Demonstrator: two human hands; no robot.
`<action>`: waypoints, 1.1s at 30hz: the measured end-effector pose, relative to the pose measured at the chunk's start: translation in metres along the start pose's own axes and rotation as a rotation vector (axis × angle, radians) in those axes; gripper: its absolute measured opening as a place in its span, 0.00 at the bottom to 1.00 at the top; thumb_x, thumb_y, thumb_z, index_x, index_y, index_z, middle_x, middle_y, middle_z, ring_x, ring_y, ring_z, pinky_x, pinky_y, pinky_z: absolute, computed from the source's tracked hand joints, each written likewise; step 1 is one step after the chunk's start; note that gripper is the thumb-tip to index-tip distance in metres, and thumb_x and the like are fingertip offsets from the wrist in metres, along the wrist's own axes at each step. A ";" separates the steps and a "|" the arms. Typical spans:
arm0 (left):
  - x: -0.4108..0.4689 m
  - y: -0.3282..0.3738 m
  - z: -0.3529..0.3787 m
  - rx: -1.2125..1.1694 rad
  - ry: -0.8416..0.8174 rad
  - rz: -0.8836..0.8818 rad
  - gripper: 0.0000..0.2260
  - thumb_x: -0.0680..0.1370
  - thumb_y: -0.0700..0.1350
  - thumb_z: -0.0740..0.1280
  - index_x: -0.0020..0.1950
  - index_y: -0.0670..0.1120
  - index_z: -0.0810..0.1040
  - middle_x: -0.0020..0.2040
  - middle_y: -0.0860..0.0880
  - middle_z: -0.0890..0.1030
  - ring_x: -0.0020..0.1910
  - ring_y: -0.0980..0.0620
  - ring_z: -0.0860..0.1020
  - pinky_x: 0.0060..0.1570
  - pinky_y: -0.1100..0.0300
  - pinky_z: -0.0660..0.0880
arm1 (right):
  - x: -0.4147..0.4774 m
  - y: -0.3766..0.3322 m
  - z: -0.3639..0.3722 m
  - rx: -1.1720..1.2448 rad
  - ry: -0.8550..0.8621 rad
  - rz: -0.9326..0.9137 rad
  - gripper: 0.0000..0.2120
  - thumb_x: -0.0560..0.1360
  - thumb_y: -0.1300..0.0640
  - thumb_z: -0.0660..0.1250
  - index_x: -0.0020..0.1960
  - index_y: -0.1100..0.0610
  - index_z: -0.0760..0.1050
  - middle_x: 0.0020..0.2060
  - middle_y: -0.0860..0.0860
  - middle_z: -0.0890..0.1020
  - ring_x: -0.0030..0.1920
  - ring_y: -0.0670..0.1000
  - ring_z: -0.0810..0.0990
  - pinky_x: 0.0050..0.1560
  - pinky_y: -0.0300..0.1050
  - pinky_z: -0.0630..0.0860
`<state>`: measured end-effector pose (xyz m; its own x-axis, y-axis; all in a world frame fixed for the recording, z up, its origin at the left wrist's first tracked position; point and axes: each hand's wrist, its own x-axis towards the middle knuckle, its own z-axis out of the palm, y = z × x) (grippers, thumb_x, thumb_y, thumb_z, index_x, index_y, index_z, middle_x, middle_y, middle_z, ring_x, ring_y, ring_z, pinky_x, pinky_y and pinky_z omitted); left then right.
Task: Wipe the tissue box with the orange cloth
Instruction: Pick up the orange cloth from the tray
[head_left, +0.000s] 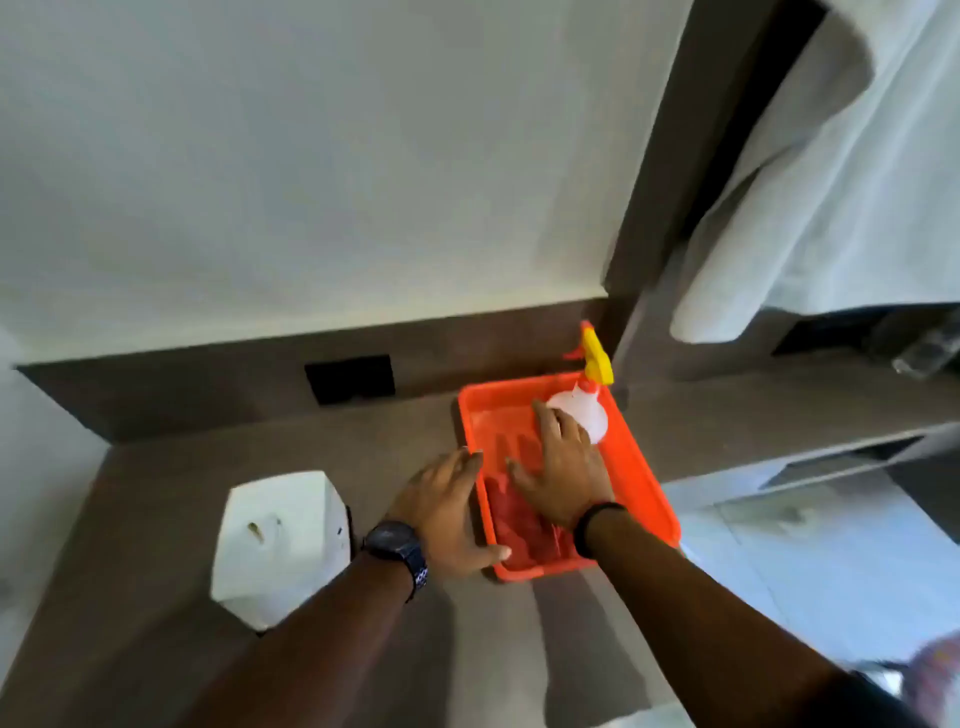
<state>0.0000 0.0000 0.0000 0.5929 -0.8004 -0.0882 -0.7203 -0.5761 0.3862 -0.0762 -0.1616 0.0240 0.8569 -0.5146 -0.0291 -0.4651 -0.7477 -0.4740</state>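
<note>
A white tissue box (280, 540) stands on the brown counter at the left. An orange tray (641, 467) sits to its right, with the orange cloth (519, 519) lying crumpled in its near half. My right hand (563, 467) is spread flat inside the tray, fingers apart, over the cloth and beside a spray bottle. My left hand (449, 514) rests on the tray's left rim, thumb hooked over the near corner; it wears a dark watch. The image is blurred.
A clear spray bottle (582, 413) with a yellow and orange trigger stands in the tray's far corner. A black socket plate (349, 378) is on the low back wall. White towels (810, 208) hang at the upper right. A shelf and pale floor lie to the right.
</note>
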 end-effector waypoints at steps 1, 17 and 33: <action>0.003 -0.004 0.011 -0.022 -0.045 -0.004 0.53 0.59 0.73 0.67 0.76 0.50 0.51 0.77 0.44 0.56 0.75 0.46 0.56 0.73 0.54 0.53 | -0.003 0.010 0.013 -0.006 -0.057 0.042 0.39 0.72 0.45 0.67 0.78 0.55 0.57 0.75 0.59 0.67 0.73 0.62 0.66 0.70 0.58 0.68; 0.037 -0.026 0.068 0.066 -0.116 0.089 0.67 0.50 0.82 0.61 0.76 0.45 0.42 0.79 0.45 0.44 0.77 0.48 0.44 0.71 0.53 0.42 | 0.017 0.045 0.088 -0.279 -0.319 0.028 0.36 0.66 0.37 0.68 0.70 0.44 0.61 0.68 0.58 0.67 0.66 0.66 0.66 0.58 0.64 0.72; 0.001 -0.060 -0.063 -0.216 0.253 0.006 0.50 0.56 0.77 0.65 0.70 0.47 0.69 0.70 0.46 0.69 0.65 0.55 0.69 0.65 0.55 0.68 | 0.041 -0.054 0.065 0.924 0.170 0.247 0.26 0.69 0.60 0.72 0.67 0.60 0.72 0.62 0.61 0.78 0.61 0.62 0.77 0.66 0.56 0.72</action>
<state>0.0669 0.0444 0.0346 0.6789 -0.7217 0.1350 -0.6472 -0.5014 0.5742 -0.0019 -0.1150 -0.0093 0.6812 -0.7209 -0.1275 -0.2074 -0.0230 -0.9780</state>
